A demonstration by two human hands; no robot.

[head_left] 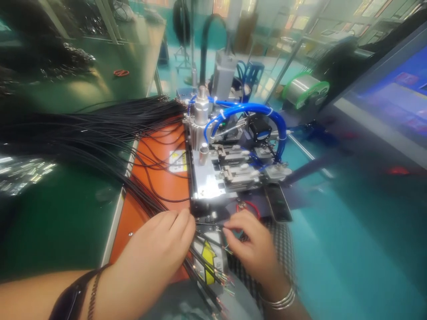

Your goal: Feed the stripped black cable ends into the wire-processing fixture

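Left hand [163, 242], fingers curled shut, and right hand [255, 242], thumb and fingertips pinched, hold a black cable [209, 225] between them. Loose cables [199, 258] trail below the hands. Beyond, a pneumatic machine [228, 166] adjoins the orange worktop [120, 246].

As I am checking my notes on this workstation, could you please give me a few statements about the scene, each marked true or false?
1. The left hand and the right hand hold a thin black cable. True.
2. Shiny silver bangles circle the left wrist. False: these bangles circle the right wrist.
3. Black cables lie across the flat orange panel. True.
4. The curved blue tubing lies on the floor. False: this tubing arches over the silver metal machine.
5. In the view, a green-rimmed spool of silver wire is right of the machine. True.
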